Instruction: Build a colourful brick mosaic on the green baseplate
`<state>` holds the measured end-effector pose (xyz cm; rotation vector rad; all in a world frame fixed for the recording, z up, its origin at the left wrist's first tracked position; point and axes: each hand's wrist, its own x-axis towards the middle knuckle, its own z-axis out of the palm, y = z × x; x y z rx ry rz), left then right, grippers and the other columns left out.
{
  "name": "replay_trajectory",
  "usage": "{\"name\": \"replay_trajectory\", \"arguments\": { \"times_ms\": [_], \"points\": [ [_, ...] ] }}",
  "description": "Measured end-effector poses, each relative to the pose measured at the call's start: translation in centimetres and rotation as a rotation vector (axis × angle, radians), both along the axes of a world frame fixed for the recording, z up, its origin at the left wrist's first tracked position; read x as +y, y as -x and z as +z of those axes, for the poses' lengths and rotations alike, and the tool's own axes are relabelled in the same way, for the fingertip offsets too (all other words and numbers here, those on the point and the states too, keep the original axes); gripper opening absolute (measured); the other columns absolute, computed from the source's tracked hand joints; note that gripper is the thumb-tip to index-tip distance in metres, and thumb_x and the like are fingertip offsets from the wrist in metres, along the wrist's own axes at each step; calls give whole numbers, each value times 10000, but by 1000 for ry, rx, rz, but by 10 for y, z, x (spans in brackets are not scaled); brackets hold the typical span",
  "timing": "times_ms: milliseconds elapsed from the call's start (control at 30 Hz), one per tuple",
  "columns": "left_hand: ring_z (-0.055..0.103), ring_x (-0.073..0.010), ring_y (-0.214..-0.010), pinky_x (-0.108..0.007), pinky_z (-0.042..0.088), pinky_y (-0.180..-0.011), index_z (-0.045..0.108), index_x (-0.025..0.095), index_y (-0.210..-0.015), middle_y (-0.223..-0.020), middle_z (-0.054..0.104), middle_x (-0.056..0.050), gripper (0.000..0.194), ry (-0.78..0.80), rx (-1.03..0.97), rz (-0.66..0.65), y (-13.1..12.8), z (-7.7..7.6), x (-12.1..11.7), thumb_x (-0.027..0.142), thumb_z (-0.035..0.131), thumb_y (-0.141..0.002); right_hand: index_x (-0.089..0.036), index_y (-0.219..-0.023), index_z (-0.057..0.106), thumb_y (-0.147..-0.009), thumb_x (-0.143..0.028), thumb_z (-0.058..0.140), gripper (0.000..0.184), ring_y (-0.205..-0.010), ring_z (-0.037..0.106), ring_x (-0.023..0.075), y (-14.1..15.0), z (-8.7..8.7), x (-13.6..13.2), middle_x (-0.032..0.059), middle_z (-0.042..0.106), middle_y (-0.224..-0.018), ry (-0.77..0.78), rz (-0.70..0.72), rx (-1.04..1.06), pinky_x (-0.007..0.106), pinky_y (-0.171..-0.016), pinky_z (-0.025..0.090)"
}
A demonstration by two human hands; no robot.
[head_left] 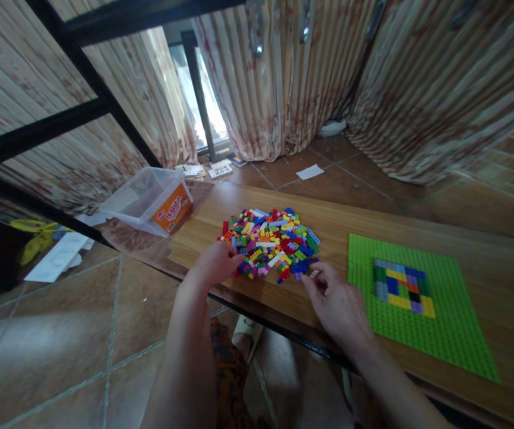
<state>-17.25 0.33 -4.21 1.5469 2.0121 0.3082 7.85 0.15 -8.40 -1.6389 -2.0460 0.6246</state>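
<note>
Loose bricks (268, 241) lie heaped on the bench (335, 232). At the heap's eight o'clock, the left hand (214, 263) sits at its edge (whether it grips anything, I cannot tell); at four, the right hand (339, 301) pinches a small pale brick (314, 274). The green baseplate (444, 342) lies farther out, between three and four.

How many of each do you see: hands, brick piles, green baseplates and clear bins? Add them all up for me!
Hands: 2, left hand and right hand
Brick pile: 1
Green baseplate: 1
Clear bin: 1
Total: 5
</note>
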Motion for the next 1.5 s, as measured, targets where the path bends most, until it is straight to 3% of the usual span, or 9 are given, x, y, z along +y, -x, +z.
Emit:
{"name": "replay_trajectory", "arguments": {
  "times_ms": [167, 500, 700, 867, 1000, 1100, 1200, 1300, 1500],
  "points": [
    [589, -162, -638, -241, 355, -543, 721, 197, -839, -703, 672, -8, 205, -74, 4, -222, -18, 1, -1, 370, 708, -731, -218, -1023, 617, -914, -401, 503, 241, -615, 656, 191, 0, 0, 1, 24, 737, -793, -6, -2, 40, 292, -574, 389],
    [591, -184, -690, -265, 331, -583, 690, 215, -822, -737, 663, -22, 147, -81, 164, -218, -33, -1, 3, 358, 662, -801, -213, -996, 658, -908, -366, 500, 237, -677, 671, 194, 3, 0, 1, 40, 739, -823, -12, -4, 145, 303, -641, 442],
    [584, -164, -710, -261, 393, -628, 627, 191, -852, -773, 653, -19, 175, -299, -14, -229, -60, 5, 4, 362, 593, -867, -185, -882, 667, -853, -487, 587, 314, -683, 632, 164, 12, 6, 2, 47, 702, -793, 151, -12, 697, 271, -603, 474],
    [635, -181, -871, -283, 476, -767, 604, 200, -947, -912, 687, -31, 108, -457, -221, -197, -102, 2, 4, 209, 604, -840, -177, -764, 651, -745, -497, 701, 324, -547, 534, 109, 15, 11, 12, -12, 613, -619, 253, -100, 1016, 228, -505, 428],
    [649, -169, -872, -289, 506, -811, 593, 202, -980, -911, 681, -25, 160, -461, -431, -175, -114, 0, 4, 170, 605, -825, -187, -765, 656, -801, -430, 663, 246, -564, 553, 117, 2, 13, 16, -10, 628, -620, 147, -97, 940, 229, -530, 438],
    [645, -159, -857, -270, 520, -774, 585, 184, -1086, -932, 672, -37, 254, -377, -688, -201, -113, 0, 5, 194, 597, -833, -196, -814, 661, -873, -372, 587, 200, -670, 599, 138, -10, 16, 16, 16, 673, -740, -6, -20, 713, 247, -621, 458],
    [604, -138, -731, -240, 492, -661, 609, 160, -990, -811, 640, -23, 175, -286, -795, -199, -112, 1, 8, 272, 578, -859, -198, -847, 661, -908, -332, 541, 190, -732, 600, 147, -20, 19, 16, 24, 671, -799, -67, 75, 525, 250, -660, 443],
    [521, -104, -600, -214, 422, -575, 593, 152, -827, -658, 563, 15, 171, -240, -799, -195, -113, 1, 10, 305, 538, -881, -194, -827, 647, -918, -325, 533, 197, -718, 569, 135, -25, 22, 15, 7, 639, -772, -26, 149, 518, 238, -655, 421],
    [449, -84, -525, -210, 346, -518, 574, 155, -764, -588, 495, 37, 222, -163, -821, -215, -114, 1, 10, 340, 527, -876, -177, -786, 655, -898, -387, 576, 251, -645, 498, 113, -30, 27, 15, -19, 582, -683, 147, 225, 668, 227, -602, 386]
  ]
}}
